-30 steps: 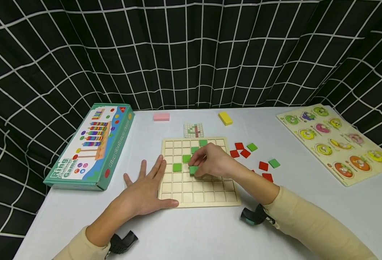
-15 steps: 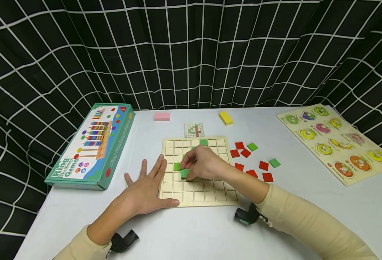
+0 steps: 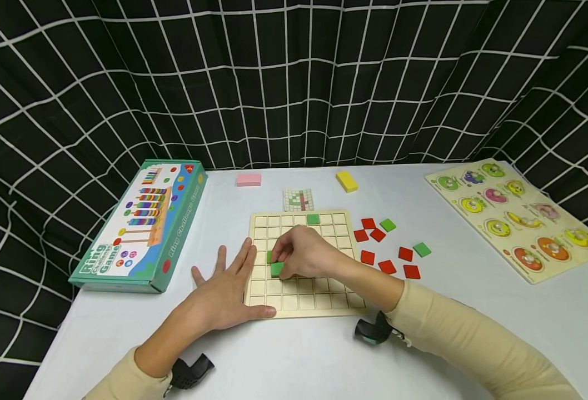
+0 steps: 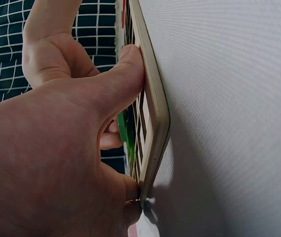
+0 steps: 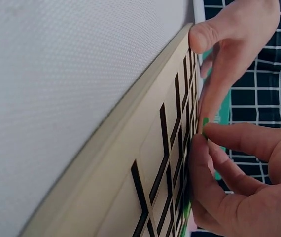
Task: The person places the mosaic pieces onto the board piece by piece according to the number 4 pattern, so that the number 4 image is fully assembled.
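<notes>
— How far along?

— Few green tiles sit on the grid board (image 3: 304, 303); red tiles (image 3: 387, 266) wait near its right edge.

— Hands?

— My right hand (image 3: 304, 253) pinches a green tile (image 3: 276, 269) over the board's left side; my left hand (image 3: 224, 294) lies flat, bracing its left edge.

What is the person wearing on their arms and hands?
Both hands, left hand and right hand, are bare, with no gloves. Cream long sleeves cover both arms, and a small dark camera sits strapped at each wrist.
</notes>
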Available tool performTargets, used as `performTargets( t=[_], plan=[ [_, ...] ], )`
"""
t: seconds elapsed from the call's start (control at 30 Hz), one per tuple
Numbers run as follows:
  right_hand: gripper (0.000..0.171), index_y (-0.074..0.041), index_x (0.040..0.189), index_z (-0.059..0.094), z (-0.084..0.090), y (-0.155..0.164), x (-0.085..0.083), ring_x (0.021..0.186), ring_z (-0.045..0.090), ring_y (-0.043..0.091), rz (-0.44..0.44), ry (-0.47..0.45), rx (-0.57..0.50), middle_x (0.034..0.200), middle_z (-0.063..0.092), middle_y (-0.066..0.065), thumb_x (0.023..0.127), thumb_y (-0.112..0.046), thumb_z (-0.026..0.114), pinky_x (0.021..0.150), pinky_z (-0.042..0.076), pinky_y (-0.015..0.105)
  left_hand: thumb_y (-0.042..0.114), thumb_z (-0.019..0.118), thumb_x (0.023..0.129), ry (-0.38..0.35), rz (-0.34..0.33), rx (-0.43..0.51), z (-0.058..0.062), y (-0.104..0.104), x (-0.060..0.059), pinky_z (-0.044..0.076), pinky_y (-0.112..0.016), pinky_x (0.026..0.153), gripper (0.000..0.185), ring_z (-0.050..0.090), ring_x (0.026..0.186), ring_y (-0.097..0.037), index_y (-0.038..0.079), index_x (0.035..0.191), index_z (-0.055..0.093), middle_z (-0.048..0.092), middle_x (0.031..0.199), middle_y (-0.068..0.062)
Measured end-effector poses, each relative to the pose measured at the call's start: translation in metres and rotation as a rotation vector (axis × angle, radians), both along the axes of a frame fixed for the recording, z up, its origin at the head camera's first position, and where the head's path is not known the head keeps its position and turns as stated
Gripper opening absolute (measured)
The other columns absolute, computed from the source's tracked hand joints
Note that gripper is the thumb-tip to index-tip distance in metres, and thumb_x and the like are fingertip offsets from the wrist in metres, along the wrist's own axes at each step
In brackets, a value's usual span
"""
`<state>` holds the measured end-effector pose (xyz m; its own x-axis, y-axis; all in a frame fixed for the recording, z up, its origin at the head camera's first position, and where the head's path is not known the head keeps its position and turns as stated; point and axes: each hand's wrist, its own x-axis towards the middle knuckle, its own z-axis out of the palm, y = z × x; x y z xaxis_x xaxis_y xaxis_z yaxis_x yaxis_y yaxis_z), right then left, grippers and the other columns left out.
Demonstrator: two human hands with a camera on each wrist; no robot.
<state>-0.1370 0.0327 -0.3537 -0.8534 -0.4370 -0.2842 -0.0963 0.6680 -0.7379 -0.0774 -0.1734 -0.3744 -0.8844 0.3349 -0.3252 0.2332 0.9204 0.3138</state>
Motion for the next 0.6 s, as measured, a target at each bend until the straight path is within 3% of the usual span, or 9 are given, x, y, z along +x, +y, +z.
performTargets(
  t=[0.37,0.6],
  plan=[
    [0.027,-0.014,0.086,0.079,-0.0022,-0.0046,-0.0015,0.078,0.061,0.011,0.019,0.038,0.056,0.08,0.071,-0.003,0.07,0.005,0.088,0.075,0.051,0.023,0.079,0.069,0.08,-0.005,-0.001,0.009,0.0013,0.0002,0.0,0.006,-0.095,0.098,0.127,-0.002,0.158,-0.053,0.013,0.169,0.007,-0.005,0.177,0.002],
    [0.026,-0.012,0.086,0.079,-0.004,-0.0051,-0.0019,0.076,0.061,0.01,0.031,0.04,0.031,0.078,0.071,-0.003,0.07,0.007,0.086,0.073,0.052,0.022,0.079,0.07,0.08,-0.012,0.002,0.015,0.0015,0.0001,0.0001,0.005,-0.095,0.097,0.127,-0.003,0.158,-0.053,0.013,0.169,0.007,-0.006,0.177,0.002]
  ],
)
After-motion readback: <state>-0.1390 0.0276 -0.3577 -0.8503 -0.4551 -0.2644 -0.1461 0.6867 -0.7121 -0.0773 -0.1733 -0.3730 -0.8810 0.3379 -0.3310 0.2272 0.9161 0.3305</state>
